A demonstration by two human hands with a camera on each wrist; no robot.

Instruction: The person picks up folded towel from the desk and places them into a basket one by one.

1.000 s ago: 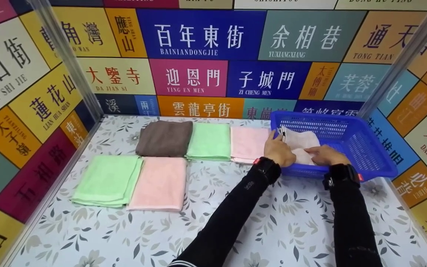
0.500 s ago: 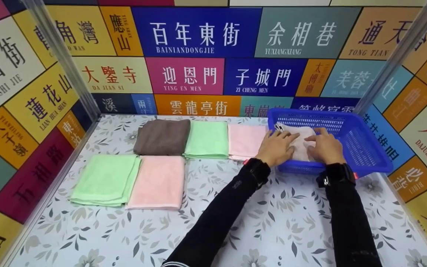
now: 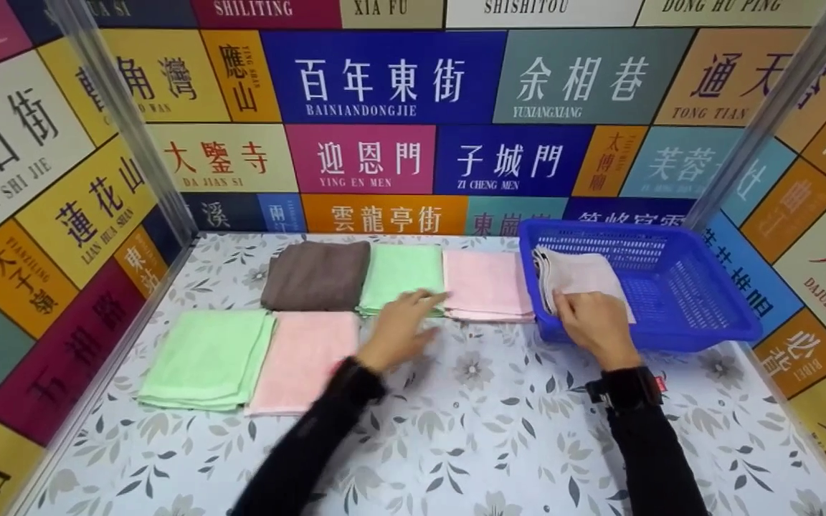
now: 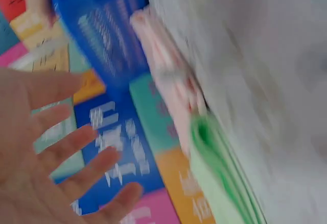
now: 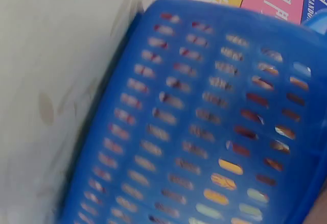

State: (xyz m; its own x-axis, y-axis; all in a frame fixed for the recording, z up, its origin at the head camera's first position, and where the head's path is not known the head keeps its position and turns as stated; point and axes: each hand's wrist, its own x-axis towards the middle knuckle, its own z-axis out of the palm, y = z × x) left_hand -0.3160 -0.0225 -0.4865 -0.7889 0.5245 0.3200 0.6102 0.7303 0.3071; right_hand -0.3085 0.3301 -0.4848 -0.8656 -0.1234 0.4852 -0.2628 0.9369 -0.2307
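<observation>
A pale folded towel (image 3: 585,269) stands inside the blue plastic basket (image 3: 700,333), against its left end. My right hand (image 3: 596,326) reaches over the basket's front rim with fingers curled and pinches the towel's near edge; the fingertips are partly hidden. Away from the basket, my left hand (image 3: 402,333) hovers in front of a folded green towel (image 3: 402,276), fingers spread, holding nothing. In the left wrist view that same left hand (image 4: 61,157) shows its spread fingers. A folded pink towel (image 3: 488,283) lies between the green one and the basket.
A brown folded towel (image 3: 316,276) lies at the back left. In the front row are another green towel (image 3: 205,358) and another pink towel (image 3: 305,351). Printed panels (image 3: 363,158) wall the flower-patterned table (image 3: 470,444) at the back and sides.
My left hand has left the towel in the basket and swung left across the table. The right hand has moved slightly left and down, onto the towel's near edge.
</observation>
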